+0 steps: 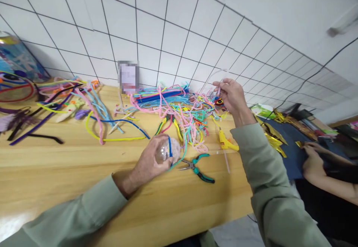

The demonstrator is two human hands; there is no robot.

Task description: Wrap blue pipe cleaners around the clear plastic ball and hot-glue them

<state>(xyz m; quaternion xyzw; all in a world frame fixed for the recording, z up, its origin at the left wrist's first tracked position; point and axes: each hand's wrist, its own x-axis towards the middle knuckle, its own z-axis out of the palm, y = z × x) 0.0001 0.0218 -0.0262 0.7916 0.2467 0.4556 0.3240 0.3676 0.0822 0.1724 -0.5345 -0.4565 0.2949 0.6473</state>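
Note:
My left hand [152,155] is wrapped round a clear plastic ball [164,152] near the middle of the table. A blue pipe cleaner [170,146] runs over the ball, and pale pinkish material shows on its right side. From beside the ball a turquoise pipe cleaner [183,157] trails to the right. My right hand [231,93] is raised near the wall with its fingertips pinched. A thin pale strand [214,76] arches beside those fingers, and they seem to grip it. Teal-handled long-nose pliers [194,165] lie open just right of the ball.
Behind my hands lies a tangled heap of pipe cleaners [184,111] with yellow-green pliers [179,127] in it. A yellow glue gun [225,141] rests below my right hand. More pipe cleaners [96,113] lie left. Another person's hands [314,161] work with gold foil at right.

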